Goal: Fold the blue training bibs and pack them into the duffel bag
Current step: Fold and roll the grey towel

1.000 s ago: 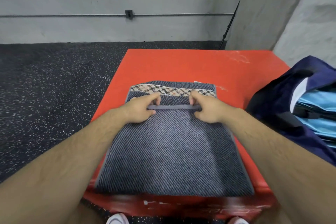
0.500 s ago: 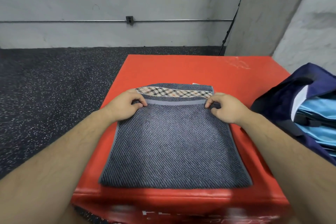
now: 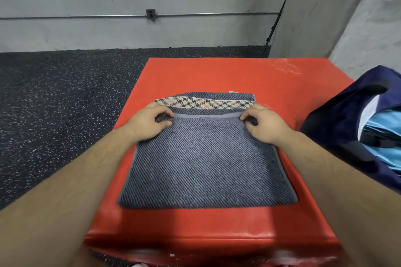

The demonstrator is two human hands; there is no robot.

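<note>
Left hand (image 3: 149, 122), right hand (image 3: 263, 124) each pinch a far corner of folded grey-blue ribbed cloth (image 3: 206, 162). Uneven pull would likely skew the fold.

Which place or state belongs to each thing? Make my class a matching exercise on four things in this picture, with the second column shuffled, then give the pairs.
Things:
1 grey cloth
2 navy bag
3 light blue fabric
4 left hand

Places or states:
A inside the navy bag
B pinching the grey cloth's far left corner
C lying folded on the red pad
D open, at the red pad's right side

Pairs: 1-C, 2-D, 3-A, 4-B
</note>
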